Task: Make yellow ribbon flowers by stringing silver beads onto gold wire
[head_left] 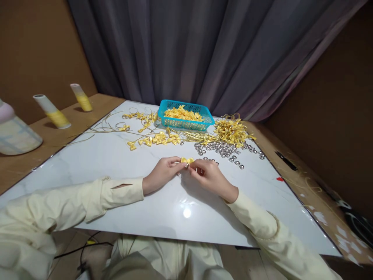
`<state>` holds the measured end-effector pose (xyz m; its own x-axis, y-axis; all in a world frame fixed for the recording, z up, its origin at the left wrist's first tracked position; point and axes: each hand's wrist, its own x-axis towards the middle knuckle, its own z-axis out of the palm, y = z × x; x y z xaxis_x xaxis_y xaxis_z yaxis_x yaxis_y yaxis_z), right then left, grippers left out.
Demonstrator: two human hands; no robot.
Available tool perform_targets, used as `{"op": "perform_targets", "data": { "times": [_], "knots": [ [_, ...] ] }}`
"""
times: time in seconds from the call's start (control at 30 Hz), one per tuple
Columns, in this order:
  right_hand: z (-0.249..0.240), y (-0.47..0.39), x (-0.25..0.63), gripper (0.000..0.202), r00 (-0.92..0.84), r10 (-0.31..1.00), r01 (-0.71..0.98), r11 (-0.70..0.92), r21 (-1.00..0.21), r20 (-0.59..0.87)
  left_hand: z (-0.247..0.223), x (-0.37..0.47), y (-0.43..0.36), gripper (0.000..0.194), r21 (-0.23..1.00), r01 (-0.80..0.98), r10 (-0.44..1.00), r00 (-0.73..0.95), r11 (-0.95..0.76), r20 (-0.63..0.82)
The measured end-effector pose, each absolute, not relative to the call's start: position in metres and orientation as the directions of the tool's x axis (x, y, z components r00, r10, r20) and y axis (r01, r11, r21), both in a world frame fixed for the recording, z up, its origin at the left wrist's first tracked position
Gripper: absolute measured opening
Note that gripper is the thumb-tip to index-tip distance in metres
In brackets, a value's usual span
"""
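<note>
Between my two hands, just above the white tabletop (pixel 122 163), is a small yellow ribbon bow (pixel 187 160) with a silvery piece at its lower middle. My left hand (pixel 164 173) pinches the bow's left side between thumb and fingers. From the right, my right hand (pixel 211 177) pinches at the bow's other side, its fingers curled. Scattered silver metal pieces (pixel 224 148) lie beyond my right hand. A loose row of yellow bows (pixel 160 139) lies beyond my left hand.
A blue plastic basket (pixel 186 126) of yellow bows stands at the back. Right of it is a heap of bows with gold cords (pixel 231 131). Thread cones (pixel 58 118) and a large bottle (pixel 19 130) stand left. Black snips (pixel 286 160) lie by the right edge.
</note>
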<state>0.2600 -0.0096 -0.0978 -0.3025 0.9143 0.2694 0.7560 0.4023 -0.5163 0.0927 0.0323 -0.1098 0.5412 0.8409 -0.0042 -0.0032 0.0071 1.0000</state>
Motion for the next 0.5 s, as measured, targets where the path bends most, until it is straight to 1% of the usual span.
{"op": "perform_targets", "data": {
  "times": [0.13,0.33,0.5],
  "knots": [
    [-0.0956,-0.0109,0.2578,0.016,-0.309,0.92,0.751,0.391,-0.531,0.241,-0.1104,0.0923,0.0325,0.025,0.999,0.034,0.847,0.531,0.008,-0.025],
    [-0.0964,-0.0109,0.2568,0.017,-0.308,0.931,0.748,0.365,-0.554,0.197,-0.1121,0.093,0.0334,0.029,0.999,0.04,0.861,0.508,-0.014,-0.008],
    [-0.0981,-0.0101,0.2573,0.027,-0.35,0.909,0.715,0.415,-0.563,0.226,-0.1149,0.0938,0.0346,0.031,0.999,-0.013,0.858,0.513,0.031,-0.019]
  ]
}}
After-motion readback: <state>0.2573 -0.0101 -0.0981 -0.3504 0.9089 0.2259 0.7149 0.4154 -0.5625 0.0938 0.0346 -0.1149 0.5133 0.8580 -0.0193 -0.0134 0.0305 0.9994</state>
